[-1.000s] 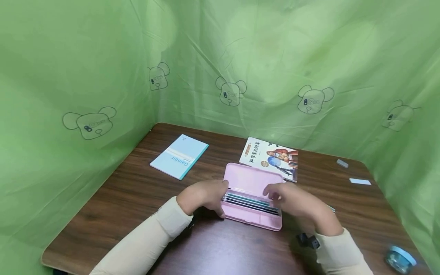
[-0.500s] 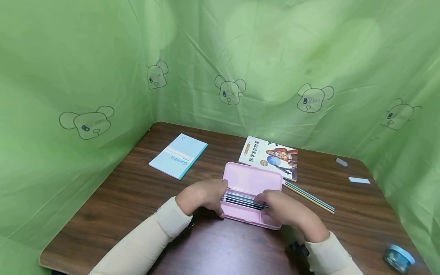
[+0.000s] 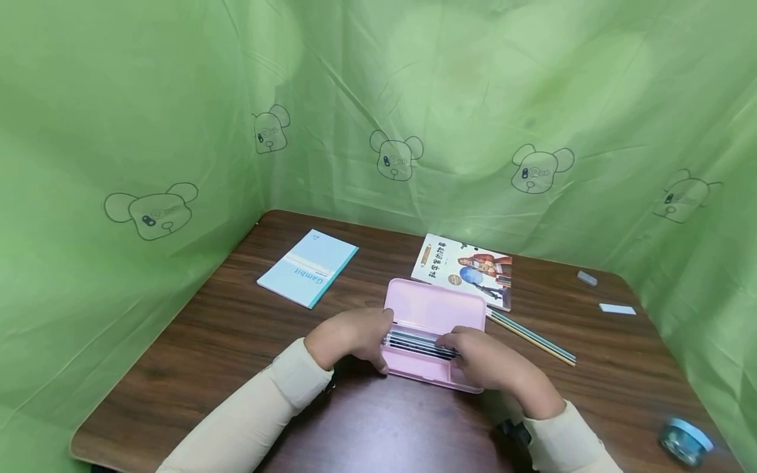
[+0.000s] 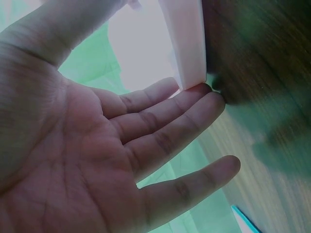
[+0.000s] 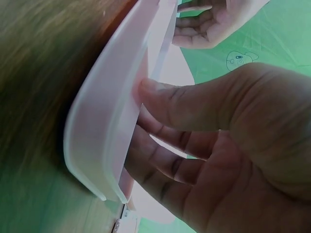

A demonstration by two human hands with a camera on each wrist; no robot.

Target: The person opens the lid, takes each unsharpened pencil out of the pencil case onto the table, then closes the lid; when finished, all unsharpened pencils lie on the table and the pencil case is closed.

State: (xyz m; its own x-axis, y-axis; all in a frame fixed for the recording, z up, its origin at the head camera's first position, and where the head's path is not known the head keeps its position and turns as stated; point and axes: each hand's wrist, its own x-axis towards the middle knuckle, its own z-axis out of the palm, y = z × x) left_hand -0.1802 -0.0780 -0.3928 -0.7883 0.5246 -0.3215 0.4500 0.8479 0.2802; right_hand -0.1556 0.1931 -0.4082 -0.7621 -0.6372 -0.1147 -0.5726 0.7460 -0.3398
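Note:
An open pink pencil case point(image 3: 434, 309) lies at the table's middle with its lid tilted back. Several dark and teal pencils point(image 3: 414, 343) lie side by side in its tray. My left hand point(image 3: 355, 335) holds the case's left end, thumb at the front and fingers behind; in the left wrist view its fingertips point(image 4: 209, 97) meet the case's edge. My right hand point(image 3: 481, 358) reaches into the tray's right part, thumb and fingers curled in at the pencils' right ends. In the right wrist view the thumb point(image 5: 170, 99) is inside the case wall, and the fingertips are hidden behind that wall.
A few loose pencils point(image 3: 532, 336) lie to the right of the case. Behind it is a picture-covered book point(image 3: 464, 270), at left a light blue notebook point(image 3: 309, 268). Two small pale pieces, one an eraser point(image 3: 587, 278), and a blue-lidded jar point(image 3: 685, 441) stand at right.
My right hand has come down and left from above the case's right side into the tray at the pencils, uncovering the loose pencils at right. The left hand stays on the case.

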